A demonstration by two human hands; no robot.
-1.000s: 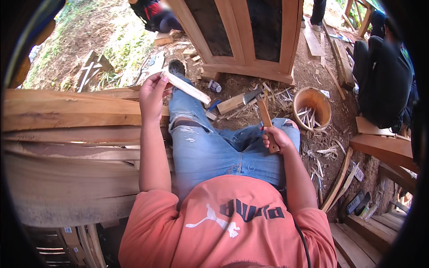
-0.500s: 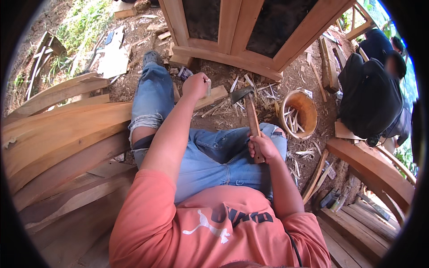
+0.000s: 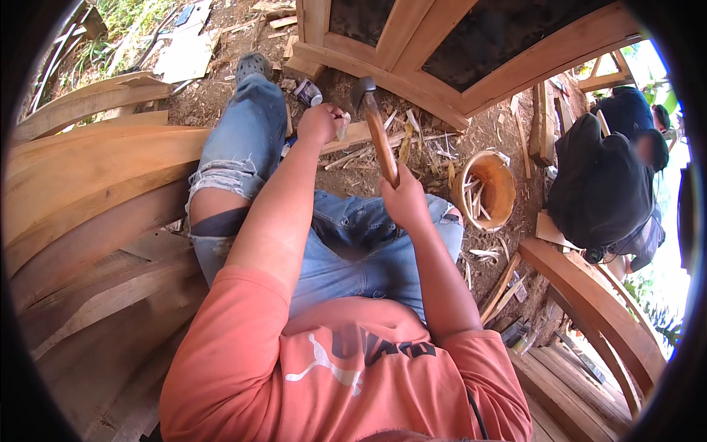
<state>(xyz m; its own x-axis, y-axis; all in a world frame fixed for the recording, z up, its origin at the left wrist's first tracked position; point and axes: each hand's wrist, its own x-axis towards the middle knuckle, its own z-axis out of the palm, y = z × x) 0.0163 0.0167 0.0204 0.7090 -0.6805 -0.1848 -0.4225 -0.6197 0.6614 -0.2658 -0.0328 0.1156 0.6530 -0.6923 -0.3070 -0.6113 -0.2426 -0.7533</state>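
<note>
My right hand (image 3: 405,197) is wrapped round the wooden handle of a hatchet (image 3: 379,136), raised with its dark metal head up. My left hand (image 3: 319,124) is pinching a small pale wood piece (image 3: 344,127) upright. Just beyond and beneath that piece lies a wooden block (image 3: 359,135) on the ground; whether the two touch, I cannot tell. The hatchet head is a little to the right of my left hand and farther out. A small printed container (image 3: 308,93) lies on the ground just past my left hand.
An orange bucket (image 3: 464,193) with wood slivers in it stands to the right, among scattered shavings. A panelled wooden door (image 3: 368,62) spans the far side. Long boards (image 3: 110,162) are stacked at my left. A crouching person (image 3: 600,184) and curved beams (image 3: 582,287) are at the right.
My right hand has lifted the hatchet up and leftward, closer to my left hand. My left hand keeps its hold on the wood piece. The whole view has shifted slightly.
</note>
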